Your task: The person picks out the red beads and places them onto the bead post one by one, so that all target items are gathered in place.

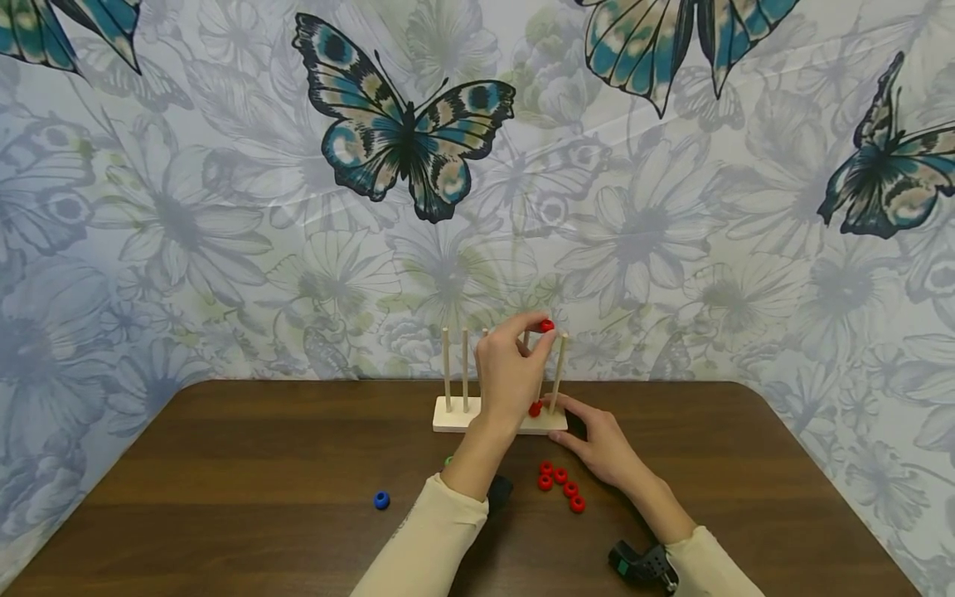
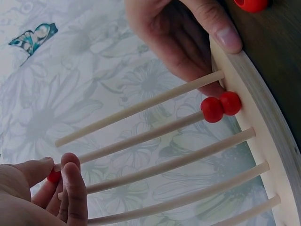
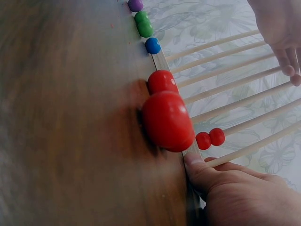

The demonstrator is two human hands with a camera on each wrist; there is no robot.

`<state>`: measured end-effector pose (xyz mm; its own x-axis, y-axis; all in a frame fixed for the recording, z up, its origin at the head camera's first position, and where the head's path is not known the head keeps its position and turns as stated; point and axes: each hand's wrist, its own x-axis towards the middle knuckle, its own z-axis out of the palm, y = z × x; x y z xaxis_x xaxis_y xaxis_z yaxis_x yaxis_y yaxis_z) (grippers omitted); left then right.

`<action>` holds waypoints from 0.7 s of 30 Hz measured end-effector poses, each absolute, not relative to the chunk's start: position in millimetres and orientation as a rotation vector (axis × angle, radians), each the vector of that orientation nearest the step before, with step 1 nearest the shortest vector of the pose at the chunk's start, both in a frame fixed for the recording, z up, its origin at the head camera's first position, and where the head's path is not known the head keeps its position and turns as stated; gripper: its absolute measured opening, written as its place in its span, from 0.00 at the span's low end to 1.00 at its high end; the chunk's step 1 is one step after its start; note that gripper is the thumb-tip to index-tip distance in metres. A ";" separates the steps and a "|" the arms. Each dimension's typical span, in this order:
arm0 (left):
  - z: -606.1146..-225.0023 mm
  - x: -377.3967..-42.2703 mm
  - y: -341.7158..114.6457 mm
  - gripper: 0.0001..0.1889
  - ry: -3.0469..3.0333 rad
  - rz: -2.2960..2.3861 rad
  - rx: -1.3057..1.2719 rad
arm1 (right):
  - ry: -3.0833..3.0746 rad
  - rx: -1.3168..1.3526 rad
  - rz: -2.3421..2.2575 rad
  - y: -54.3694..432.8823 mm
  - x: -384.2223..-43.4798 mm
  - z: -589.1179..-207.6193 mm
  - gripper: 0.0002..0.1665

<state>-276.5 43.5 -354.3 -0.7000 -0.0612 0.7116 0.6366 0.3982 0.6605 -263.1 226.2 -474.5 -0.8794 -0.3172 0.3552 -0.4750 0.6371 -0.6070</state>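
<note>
A wooden peg stand (image 1: 457, 414) with upright pegs stands near the far edge of the table. My left hand (image 1: 509, 373) pinches a red bead (image 1: 547, 326) between thumb and fingertips at the top of the second peg from the right. In the left wrist view that bead (image 2: 54, 176) is partly covered by the fingers. Lower on the same peg, two red beads (image 2: 221, 106) sit stacked at the base. My right hand (image 1: 603, 444) grips the stand's right end, thumb (image 2: 229, 37) at the base's edge and fingers behind it.
Several loose red beads (image 1: 560, 476) lie in front of the stand. A blue bead (image 1: 381, 500) is on the table to the left. Green beads (image 3: 144, 24) and a purple bead (image 3: 135, 5) show in the right wrist view. A patterned cloth (image 1: 642, 240) hangs behind the table.
</note>
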 end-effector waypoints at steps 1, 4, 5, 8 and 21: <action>-354.4 -276.8 43.3 0.09 -1.992 -1.341 -0.492 | -2.640 0.651 1.064 226.1 -263.1 -474.6 0.33; -354.4 -277.4 42.8 0.09 -1.997 -1.337 -0.495 | -2.631 0.652 1.055 225.9 -263.0 -474.4 0.33; -354.4 -277.8 42.8 0.09 -1.997 -1.336 -0.497 | -2.629 0.652 1.052 226.0 -262.8 -474.1 0.33; -354.5 -278.4 43.0 0.09 -2.004 -1.334 -0.510 | -2.629 0.646 1.050 226.3 -262.5 -473.6 0.33; -355.6 -275.6 36.6 0.14 -1.998 -1.392 -0.549 | -2.662 0.630 1.058 226.8 -263.7 -475.0 0.34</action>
<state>-275.6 36.6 -355.6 -0.7117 -0.0184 0.7023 0.6523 0.3538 0.6703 -263.7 226.8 -475.0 -0.8872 -0.3110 0.3408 -0.4601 0.6512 -0.6035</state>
